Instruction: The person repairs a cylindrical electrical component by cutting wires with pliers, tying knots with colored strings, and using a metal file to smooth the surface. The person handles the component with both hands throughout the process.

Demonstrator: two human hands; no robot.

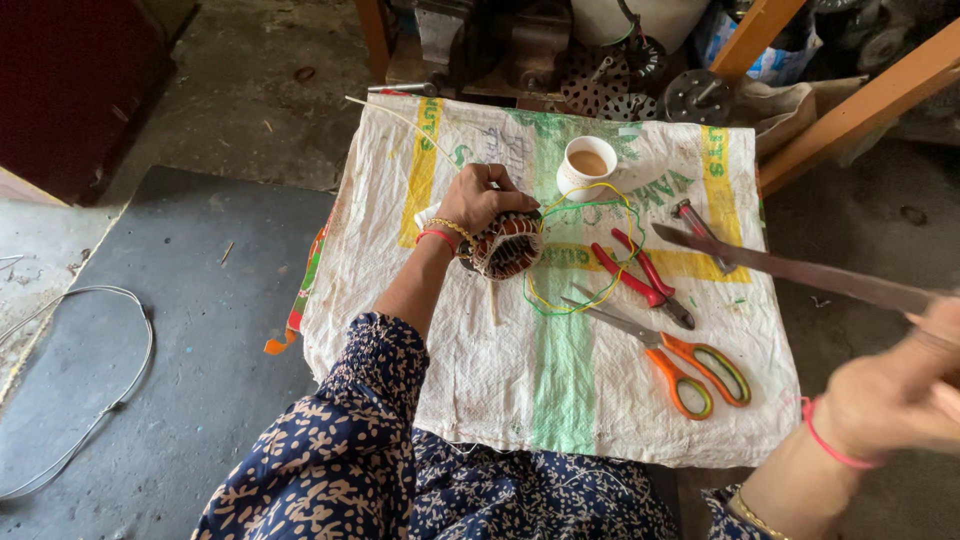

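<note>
My left hand grips a round motor stator with copper windings, holding it down on a white woven sack spread over a low table. Green and yellow wires loop out from the stator across the sack. My right hand, blurred at the right edge, holds a long flat metal blade that reaches out over the sack's right side, pointing toward the stator.
On the sack lie orange-handled scissors, red-handled pliers, a small red-handled tool and a white cup of tea. Metal motor parts and wooden legs stand behind. A grey cable curls on the floor at left.
</note>
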